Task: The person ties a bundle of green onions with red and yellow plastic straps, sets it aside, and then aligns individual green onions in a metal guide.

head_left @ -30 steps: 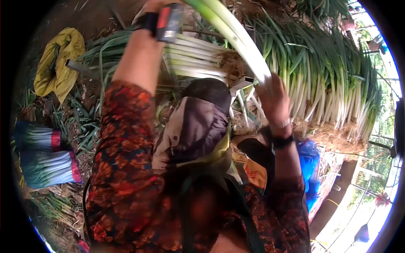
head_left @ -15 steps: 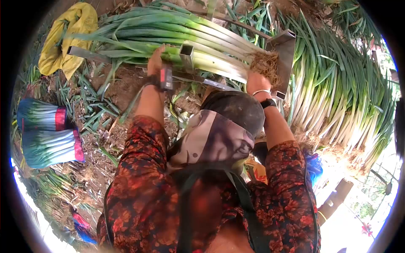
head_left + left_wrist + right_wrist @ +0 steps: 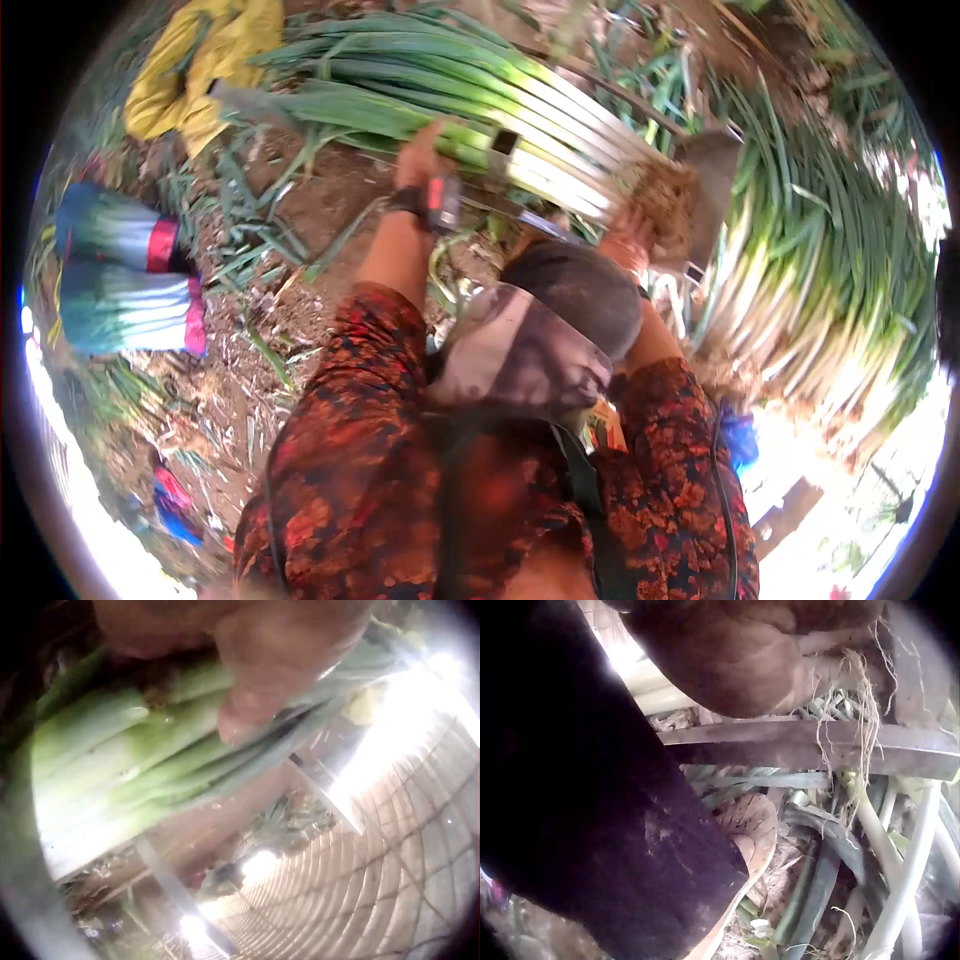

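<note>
A bundle of long green onions (image 3: 540, 110) lies sideways in a metal rack (image 3: 712, 165), white ends and roots (image 3: 665, 205) at the end plate. My left hand (image 3: 418, 160) holds the near side of the bundle where the green begins, left of a square post (image 3: 503, 146). In the left wrist view its thumb (image 3: 244, 712) lies over the stalks, the other fingers partly out of frame. At the root end my right hand (image 3: 628, 240) presses with extended fingers. The right wrist view shows only part of that hand (image 3: 742, 660), thin roots hanging beside it.
A person's capped knee (image 3: 570, 290) is close below the rack. More green onions (image 3: 830, 260) are heaped at the right. Packed bundles (image 3: 130, 305) and a yellow sack (image 3: 205, 60) lie at the left. Cut leaves (image 3: 240, 220) litter the soil.
One second ago my hands carried green onions raised across the view; half a second ago they were down in the rack. Since then my right hand's fingers have spread over the root end.
</note>
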Available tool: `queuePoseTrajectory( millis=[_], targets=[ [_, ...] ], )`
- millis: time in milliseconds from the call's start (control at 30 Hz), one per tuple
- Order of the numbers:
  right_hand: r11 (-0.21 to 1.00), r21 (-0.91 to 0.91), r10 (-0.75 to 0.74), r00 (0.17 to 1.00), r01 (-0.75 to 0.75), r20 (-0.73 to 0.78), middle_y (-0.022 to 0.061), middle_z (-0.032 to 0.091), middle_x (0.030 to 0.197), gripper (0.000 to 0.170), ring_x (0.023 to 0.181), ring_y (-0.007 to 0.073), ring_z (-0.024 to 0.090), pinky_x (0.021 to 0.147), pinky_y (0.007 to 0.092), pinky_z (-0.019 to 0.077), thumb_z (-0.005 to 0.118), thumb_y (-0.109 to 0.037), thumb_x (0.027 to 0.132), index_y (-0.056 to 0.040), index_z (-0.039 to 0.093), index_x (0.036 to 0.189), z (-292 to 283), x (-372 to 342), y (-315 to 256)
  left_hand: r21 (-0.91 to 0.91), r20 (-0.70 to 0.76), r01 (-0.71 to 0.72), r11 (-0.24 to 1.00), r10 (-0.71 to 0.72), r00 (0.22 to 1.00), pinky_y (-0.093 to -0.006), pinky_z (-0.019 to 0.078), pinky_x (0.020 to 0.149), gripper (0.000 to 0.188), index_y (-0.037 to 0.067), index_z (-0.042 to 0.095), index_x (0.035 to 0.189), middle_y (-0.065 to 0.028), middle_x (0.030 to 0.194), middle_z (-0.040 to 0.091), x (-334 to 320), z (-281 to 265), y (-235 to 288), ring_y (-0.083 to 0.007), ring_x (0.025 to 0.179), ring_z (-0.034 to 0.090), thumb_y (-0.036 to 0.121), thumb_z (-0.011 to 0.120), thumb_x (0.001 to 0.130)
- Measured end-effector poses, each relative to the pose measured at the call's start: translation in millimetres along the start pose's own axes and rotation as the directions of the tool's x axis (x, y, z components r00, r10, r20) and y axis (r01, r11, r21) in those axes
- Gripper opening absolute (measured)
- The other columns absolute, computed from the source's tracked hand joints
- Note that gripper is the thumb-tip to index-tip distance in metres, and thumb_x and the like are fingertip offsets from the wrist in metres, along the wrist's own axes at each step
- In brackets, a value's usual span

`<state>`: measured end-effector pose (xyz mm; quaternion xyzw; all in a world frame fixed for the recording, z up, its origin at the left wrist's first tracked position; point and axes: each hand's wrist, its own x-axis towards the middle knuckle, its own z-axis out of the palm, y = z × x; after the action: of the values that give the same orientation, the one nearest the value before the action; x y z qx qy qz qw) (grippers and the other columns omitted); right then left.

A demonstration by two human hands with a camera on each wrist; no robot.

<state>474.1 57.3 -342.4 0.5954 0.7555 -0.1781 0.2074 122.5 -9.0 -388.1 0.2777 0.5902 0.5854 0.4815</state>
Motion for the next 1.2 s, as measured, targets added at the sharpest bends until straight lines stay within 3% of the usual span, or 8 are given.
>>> queuePoseTrajectory(
  millis=[100,200,300,533,700,833,967,1200],
  targets=[
    [0.985,-0.171,-0.012,0.986,-0.017,-0.164,0.0190,0.012,0.155,0.066,0.139,0.0423,0.019,0.114,0.0495,0.0158,0.036,-0.020,0.091,-0.0022,0.009,0.149,20,9,2,0.860,-0.108,-0.149,0.488,0.459,0.882,-0.0412,0.0479,0.076,0.039,0.003,0.060,0.111,-0.0193,0.101,0.063,-35,15,1,-0.0339,0.090,0.060,0.006,0.066,0.073],
    [0.977,-0.210,-0.006,0.970,-0.047,-0.243,0.0205,0.020,0.152,0.064,0.135,0.0430,0.028,0.111,0.0507,0.0230,0.038,-0.020,0.091,-0.0005,0.013,0.147,22,5,-2,-0.169,-0.814,-0.240,0.956,0.002,0.581,-0.0454,0.0446,0.078,0.025,0.004,0.058,0.098,-0.0157,0.092,0.059,-42,50,10,-0.0362,0.086,0.055,0.009,0.067,0.075],
    [0.966,-0.252,-0.028,0.946,-0.057,-0.324,0.0209,0.025,0.150,0.064,0.132,0.0425,0.032,0.109,0.0518,0.0268,0.040,-0.021,0.091,0.0016,0.015,0.145,24,8,-1,0.735,-0.478,-0.173,0.656,0.681,0.555,-0.0469,0.0411,0.089,0.022,0.005,0.059,0.100,-0.0134,0.098,0.060,-51,39,63,-0.0340,0.095,0.055,0.011,0.065,0.079],
    [0.962,-0.270,-0.083,0.891,-0.046,-0.447,0.0206,0.026,0.148,0.073,0.130,0.0448,0.033,0.107,0.0544,0.0268,0.051,-0.024,0.086,0.0037,0.013,0.143,43,17,9,0.997,-0.066,0.014,0.081,0.684,0.727,-0.0483,0.0310,0.105,0.026,0.008,0.059,0.107,-0.0112,0.118,0.056,-5,-24,47,-0.0318,0.118,0.047,0.025,0.059,0.088],
    [0.955,-0.295,-0.097,0.902,-0.034,-0.420,0.0213,0.029,0.147,0.070,0.126,0.0461,0.037,0.104,0.0557,0.0302,0.048,-0.019,0.087,0.0037,0.013,0.142,35,13,4,0.983,-0.119,0.019,0.181,0.560,0.820,-0.0486,0.0310,0.106,0.034,0.005,0.056,0.112,-0.0141,0.125,0.050,15,-31,42,-0.0331,0.125,0.039,0.033,0.054,0.092],
    [0.954,-0.298,-0.149,0.797,-0.041,-0.586,0.0208,0.031,0.146,0.068,0.125,0.0455,0.039,0.103,0.0557,0.0322,0.046,-0.016,0.087,0.0031,0.013,0.143,56,20,9,0.899,-0.223,-0.202,0.389,0.802,0.555,-0.0495,0.0396,0.092,0.033,0.000,0.056,0.112,-0.0188,0.109,0.056,-16,-27,71,-0.0368,0.112,0.046,0.021,0.063,0.087],
    [0.947,-0.318,-0.144,0.823,-0.047,-0.550,0.0190,0.031,0.147,0.067,0.126,0.0454,0.038,0.104,0.0553,0.0316,0.046,-0.016,0.087,0.0007,0.015,0.143,51,18,11,0.495,-0.821,0.208,0.843,0.377,0.428,-0.0484,0.0373,0.095,0.047,-0.008,0.051,0.114,-0.0286,0.115,0.051,-32,-38,27,-0.0428,0.111,0.044,0.033,0.057,0.091],
    [0.951,-0.303,-0.114,0.843,-0.061,-0.526,0.0175,0.023,0.151,0.069,0.128,0.0457,0.035,0.106,0.0554,0.0273,0.047,-0.017,0.088,-0.0009,0.012,0.145,64,28,18,0.630,-0.756,0.393,0.670,0.415,0.506,-0.0504,0.0297,0.105,0.065,-0.015,0.042,0.123,-0.0310,0.138,0.033,38,-59,66,-0.0434,0.126,0.035,0.043,0.045,0.094]
  ],
)
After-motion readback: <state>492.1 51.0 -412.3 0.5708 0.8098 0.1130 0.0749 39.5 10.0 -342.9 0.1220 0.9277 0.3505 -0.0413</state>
